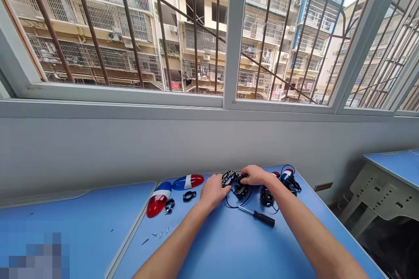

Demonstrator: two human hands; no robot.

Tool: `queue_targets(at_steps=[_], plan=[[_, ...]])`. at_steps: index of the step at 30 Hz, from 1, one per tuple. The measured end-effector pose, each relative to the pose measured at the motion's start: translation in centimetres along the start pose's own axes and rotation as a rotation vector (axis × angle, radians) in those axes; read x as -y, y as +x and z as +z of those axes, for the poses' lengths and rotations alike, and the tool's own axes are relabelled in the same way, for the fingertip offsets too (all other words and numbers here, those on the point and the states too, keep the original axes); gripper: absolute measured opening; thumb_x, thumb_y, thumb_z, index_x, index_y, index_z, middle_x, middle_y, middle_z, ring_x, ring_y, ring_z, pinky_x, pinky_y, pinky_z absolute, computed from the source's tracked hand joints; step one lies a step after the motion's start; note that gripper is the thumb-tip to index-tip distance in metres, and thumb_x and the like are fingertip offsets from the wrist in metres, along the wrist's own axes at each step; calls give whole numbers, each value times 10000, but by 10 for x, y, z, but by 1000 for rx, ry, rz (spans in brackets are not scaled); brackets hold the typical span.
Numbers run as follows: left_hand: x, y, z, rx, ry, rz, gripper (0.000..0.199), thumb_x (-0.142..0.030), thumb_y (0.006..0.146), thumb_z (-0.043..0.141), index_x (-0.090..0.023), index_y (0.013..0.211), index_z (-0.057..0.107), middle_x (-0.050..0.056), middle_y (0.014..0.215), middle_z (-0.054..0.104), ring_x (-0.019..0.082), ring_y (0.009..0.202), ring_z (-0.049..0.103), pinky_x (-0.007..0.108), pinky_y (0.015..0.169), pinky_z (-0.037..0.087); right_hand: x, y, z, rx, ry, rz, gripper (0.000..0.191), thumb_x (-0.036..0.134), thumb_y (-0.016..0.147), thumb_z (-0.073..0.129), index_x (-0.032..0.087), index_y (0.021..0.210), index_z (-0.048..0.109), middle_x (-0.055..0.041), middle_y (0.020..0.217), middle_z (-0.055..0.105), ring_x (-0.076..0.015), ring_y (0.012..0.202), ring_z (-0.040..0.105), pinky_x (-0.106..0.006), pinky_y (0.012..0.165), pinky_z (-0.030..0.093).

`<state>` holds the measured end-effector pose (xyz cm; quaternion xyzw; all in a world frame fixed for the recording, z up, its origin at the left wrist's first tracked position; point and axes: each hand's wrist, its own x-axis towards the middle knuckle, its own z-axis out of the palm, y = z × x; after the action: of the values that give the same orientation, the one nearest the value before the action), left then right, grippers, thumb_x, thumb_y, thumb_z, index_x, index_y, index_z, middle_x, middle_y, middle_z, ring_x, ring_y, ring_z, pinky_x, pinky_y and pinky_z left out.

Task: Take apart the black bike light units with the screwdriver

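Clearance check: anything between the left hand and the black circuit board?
Nothing visible: the left hand meets the black circuit board directly. The right hand sits on the board's other side.

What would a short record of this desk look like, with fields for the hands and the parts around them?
Left hand: touching the edge of a black circuit board
Right hand: over a black plastic part
Beside the hands: blue wire; black-handled screwdriver
Further left: red, white and blue lamp covers; black clips; small screws
Surface: blue desk
Behind: barred window
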<state>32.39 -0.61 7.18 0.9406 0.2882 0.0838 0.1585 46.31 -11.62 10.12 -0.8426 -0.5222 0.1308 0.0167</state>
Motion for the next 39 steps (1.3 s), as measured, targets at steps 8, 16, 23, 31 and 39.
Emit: queue_targets(at_steps=[8, 16, 23, 31, 39], plan=[[-9, -6, 14, -41, -54, -2, 298, -294, 826, 632, -140, 1081, 613, 123, 1125, 663, 281, 1108, 587, 292, 814, 448, -4, 1, 9, -63, -27, 8, 282, 327, 940, 583, 165, 1170, 593, -79, 1184, 616, -214, 1014, 627, -423, 865, 535], [-13, -9, 25, -57, -88, 55, 307, -187, 898, 549, -175, 1204, 557, 101, 1254, 626, 257, 1170, 557, 310, 925, 416, -5, 1, 21, -176, -60, 27, 283, 337, 946, 572, 162, 1168, 592, -79, 1173, 622, -213, 1014, 629, -427, 870, 532], [-13, -10, 28, -71, -80, 56, 284, -202, 902, 565, -186, 1185, 557, 98, 1235, 633, 255, 1161, 564, 311, 920, 419, 1, 2, 27, -223, -130, 52, 254, 363, 954, 545, 155, 1069, 636, -63, 1059, 676, -207, 990, 644, -420, 877, 512], [-9, -2, 43, -111, -51, 58, 236, -231, 901, 572, -161, 1126, 561, 121, 1194, 628, 276, 1104, 583, 331, 889, 429, 14, 2, 36, -295, -178, 75, 227, 311, 899, 571, 182, 1066, 655, -137, 1124, 676, -275, 1063, 631, -378, 874, 470], [1, 8, 51, -136, -55, 121, 316, -202, 916, 533, -150, 1227, 515, 135, 1213, 612, 278, 1136, 575, 336, 915, 438, 10, 3, 37, -308, -117, 79, 302, 351, 869, 594, 184, 1115, 645, -134, 1139, 670, -293, 1062, 633, -406, 875, 477]])
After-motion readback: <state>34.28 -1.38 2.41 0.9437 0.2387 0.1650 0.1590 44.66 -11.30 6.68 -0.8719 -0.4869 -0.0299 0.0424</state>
